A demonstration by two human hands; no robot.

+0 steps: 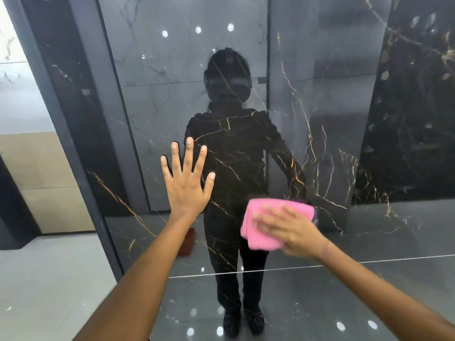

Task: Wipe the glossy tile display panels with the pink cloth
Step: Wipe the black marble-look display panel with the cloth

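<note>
Against the glossy black tile panel (246, 156), veined in gold, the left hand (188, 183) lies flat with fingers spread wide, holding nothing. Right of it and lower, the right hand (293, 230), blurred, presses the folded pink cloth (256, 217) to the panel with fingers stretched over it. A dim reflection of the person shows between them.

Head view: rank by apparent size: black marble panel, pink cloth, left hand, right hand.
1. Black marble panel, by far the largest; it runs past the frame edges.
2-4. Left hand, pink cloth and right hand look alike. The right hand is blurred and hides part of the cloth, so no firm order.
</note>
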